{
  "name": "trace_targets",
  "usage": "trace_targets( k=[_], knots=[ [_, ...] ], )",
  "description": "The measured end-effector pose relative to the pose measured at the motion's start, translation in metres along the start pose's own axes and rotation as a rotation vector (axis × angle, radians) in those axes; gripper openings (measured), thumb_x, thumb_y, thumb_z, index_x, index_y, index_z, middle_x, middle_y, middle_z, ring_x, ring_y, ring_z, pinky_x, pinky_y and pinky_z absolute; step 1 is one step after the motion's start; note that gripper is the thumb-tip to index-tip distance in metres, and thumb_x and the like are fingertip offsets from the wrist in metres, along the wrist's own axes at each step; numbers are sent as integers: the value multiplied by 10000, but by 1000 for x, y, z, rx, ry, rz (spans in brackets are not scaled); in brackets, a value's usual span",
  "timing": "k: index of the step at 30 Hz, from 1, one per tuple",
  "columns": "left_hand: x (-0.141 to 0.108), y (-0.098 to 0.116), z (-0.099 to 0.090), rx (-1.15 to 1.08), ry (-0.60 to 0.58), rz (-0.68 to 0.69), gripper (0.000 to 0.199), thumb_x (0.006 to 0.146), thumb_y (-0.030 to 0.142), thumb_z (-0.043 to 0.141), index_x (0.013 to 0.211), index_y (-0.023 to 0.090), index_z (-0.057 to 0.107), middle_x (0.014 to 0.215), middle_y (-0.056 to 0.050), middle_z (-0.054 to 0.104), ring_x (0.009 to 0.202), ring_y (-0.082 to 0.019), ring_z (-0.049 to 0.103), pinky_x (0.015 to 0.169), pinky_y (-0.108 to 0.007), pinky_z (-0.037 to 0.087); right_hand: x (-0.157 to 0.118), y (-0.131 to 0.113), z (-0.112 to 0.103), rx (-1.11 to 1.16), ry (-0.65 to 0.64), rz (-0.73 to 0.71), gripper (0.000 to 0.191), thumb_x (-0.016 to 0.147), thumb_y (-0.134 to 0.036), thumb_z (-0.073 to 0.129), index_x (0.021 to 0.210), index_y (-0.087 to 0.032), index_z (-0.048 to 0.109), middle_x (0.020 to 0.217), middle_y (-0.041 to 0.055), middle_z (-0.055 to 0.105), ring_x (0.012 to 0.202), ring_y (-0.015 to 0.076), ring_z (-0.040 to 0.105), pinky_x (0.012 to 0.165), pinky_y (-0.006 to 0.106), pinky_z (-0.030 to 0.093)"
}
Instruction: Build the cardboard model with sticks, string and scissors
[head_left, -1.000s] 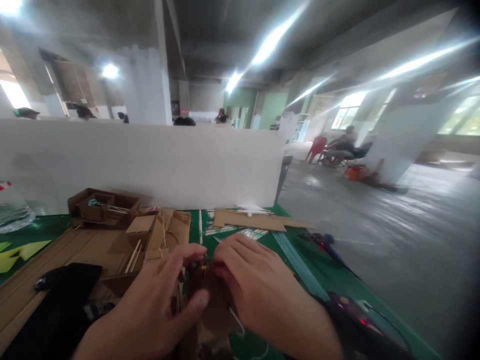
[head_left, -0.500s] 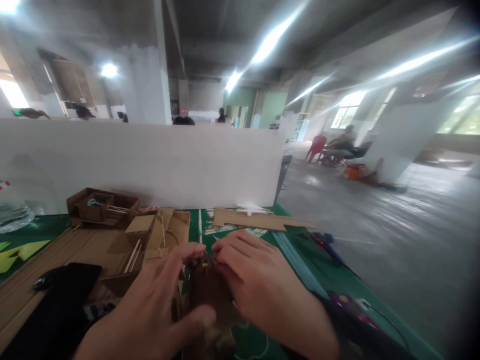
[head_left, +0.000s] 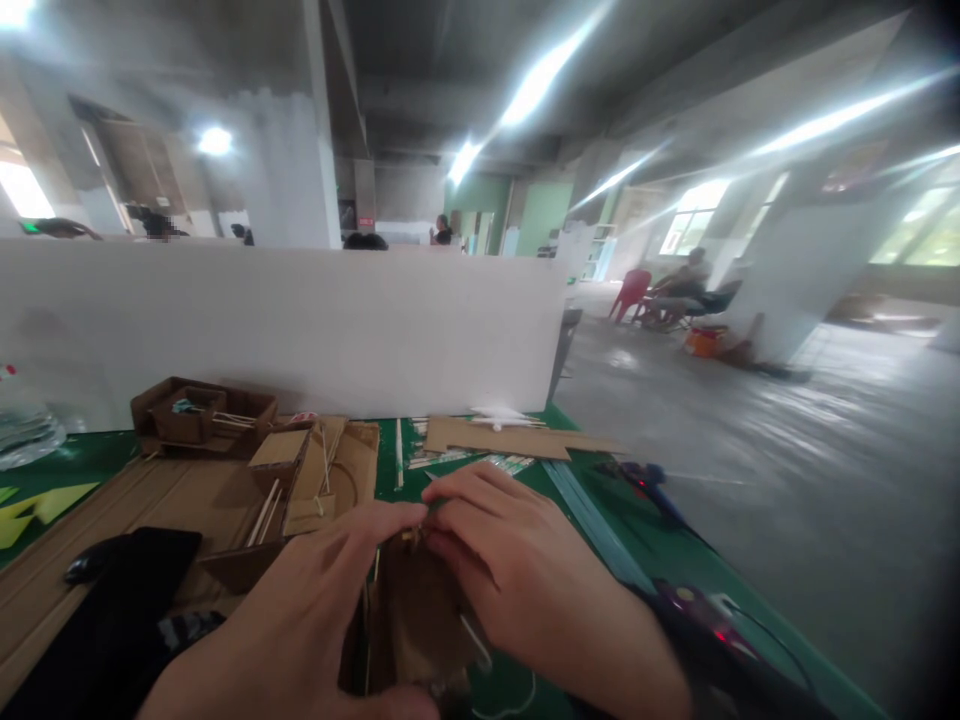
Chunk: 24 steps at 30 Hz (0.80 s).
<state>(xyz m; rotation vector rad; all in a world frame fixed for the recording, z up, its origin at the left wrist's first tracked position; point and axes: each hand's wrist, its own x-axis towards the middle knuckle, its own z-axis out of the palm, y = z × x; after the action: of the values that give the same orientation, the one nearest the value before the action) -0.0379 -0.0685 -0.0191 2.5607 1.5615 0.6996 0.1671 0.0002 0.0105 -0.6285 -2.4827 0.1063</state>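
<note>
A brown cardboard piece (head_left: pixel 420 620) lies low in the middle, between my two hands, with a small yellowish bit at its top end and a white string at its right side. My left hand (head_left: pixel 300 610) is curved round its left side, forefinger at the top end and thumb low near the bottom edge. My right hand (head_left: pixel 517 570) pinches at the same top end, its fingertips close to the left forefinger. What lies between the fingertips is too small and blurred to name.
Cardboard boxes (head_left: pixel 202 410) and a cardboard sheet (head_left: pixel 210 490) with thin sticks lie left. A black phone-like object (head_left: pixel 142 590) is nearer. Beyond are cardboard strips (head_left: pixel 510 437) before a white partition (head_left: pixel 285 330). A tool with a red light (head_left: pixel 645 485) lies right.
My left forefinger has moved right to meet the right fingertips, and the left thumb has moved down. More of the cardboard piece shows. My right hand has barely moved.
</note>
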Motion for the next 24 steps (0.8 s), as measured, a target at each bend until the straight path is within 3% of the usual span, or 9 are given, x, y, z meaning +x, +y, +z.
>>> trace_targets(
  k=[4, 11, 14, 19, 24],
  knots=[
    [3, 0, -2, -7, -19, 33, 850, 766, 592, 663, 1412, 338, 172, 1367, -107, 535, 1190, -331, 587, 911, -472, 556, 0, -1, 1, 37, 15, 42, 90, 908, -110, 559, 861, -157, 619, 1025, 38, 627, 998, 199, 525, 881, 353, 475],
    [5, 1, -2, -25, -17, 49, 792, 754, 539, 694, 1372, 334, 242, 1325, -95, 577, 1130, -333, 624, 854, -458, 584, 0, -5, 6, 50, 87, 61, 201, 836, -22, 602, 736, -161, 498, 855, 30, 579, 853, 191, 497, 724, 321, 460],
    [3, 1, -1, -20, -6, 36, 832, 739, 481, 725, 1382, 351, 213, 1317, -79, 585, 1120, -318, 631, 861, -449, 584, -1, -3, 7, 42, 88, 56, 171, 851, -27, 584, 750, -150, 522, 856, 39, 583, 861, 193, 496, 745, 329, 456],
    [5, 0, 0, 0, 22, 31, 858, 739, 390, 717, 1406, 348, 177, 1312, -78, 582, 1131, -305, 622, 871, -437, 582, -1, 1, 5, -38, -52, 16, 128, 829, -18, 585, 793, -140, 584, 821, 37, 595, 846, 200, 504, 762, 355, 446],
    [6, 2, -1, -9, 20, 23, 819, 723, 373, 724, 1370, 351, 224, 1290, -70, 599, 1102, -304, 643, 846, -427, 594, 0, -2, 8, -42, 68, 67, 116, 872, -77, 593, 789, -154, 567, 874, 37, 598, 891, 205, 491, 799, 371, 426]
  ],
)
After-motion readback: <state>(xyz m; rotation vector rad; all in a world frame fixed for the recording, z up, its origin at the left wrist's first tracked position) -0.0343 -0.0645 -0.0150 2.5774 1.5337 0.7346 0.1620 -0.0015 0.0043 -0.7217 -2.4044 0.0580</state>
